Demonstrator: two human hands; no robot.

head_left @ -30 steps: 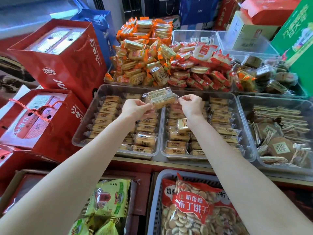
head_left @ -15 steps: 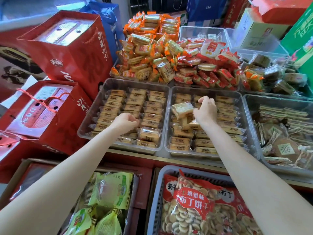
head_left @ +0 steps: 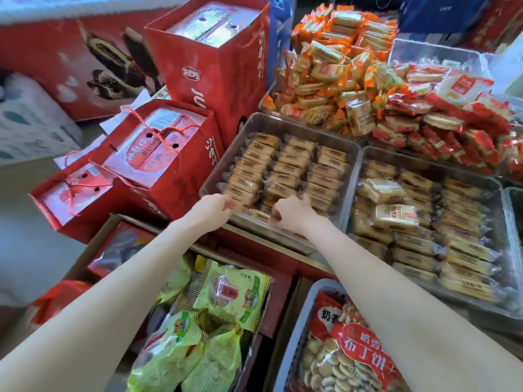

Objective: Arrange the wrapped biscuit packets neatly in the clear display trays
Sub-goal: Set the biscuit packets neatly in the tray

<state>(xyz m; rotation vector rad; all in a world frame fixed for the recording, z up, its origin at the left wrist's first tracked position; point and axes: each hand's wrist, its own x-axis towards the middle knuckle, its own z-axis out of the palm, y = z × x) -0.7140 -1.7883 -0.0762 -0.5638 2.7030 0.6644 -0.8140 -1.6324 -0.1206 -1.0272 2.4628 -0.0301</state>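
Note:
Two clear trays stand side by side, both filled with rows of wrapped biscuit packets. In the left tray (head_left: 283, 123) the rows lie tidy. Both my hands are at its near edge. My left hand (head_left: 212, 207) pinches the wrapper of a packet (head_left: 240, 193) at the front left corner. My right hand (head_left: 291, 215) has its fingers curled over a front-row packet (head_left: 259, 215), which it mostly hides. In the right tray (head_left: 506, 222), two packets (head_left: 379, 189) (head_left: 396, 216) lie loose and askew on top of the rows.
Red gift bags (head_left: 158, 148) crowd the left side of the trays. Heaps of orange-wrapped (head_left: 334, 80) and red-wrapped (head_left: 441, 114) biscuits rise behind them. Below are a box of green snack bags (head_left: 223, 301) and a basket holding a large red cookie bag (head_left: 353, 352).
My right hand let go of the packet in the right tray and moved over to the left tray's near row beside my left hand. The view swung to the left.

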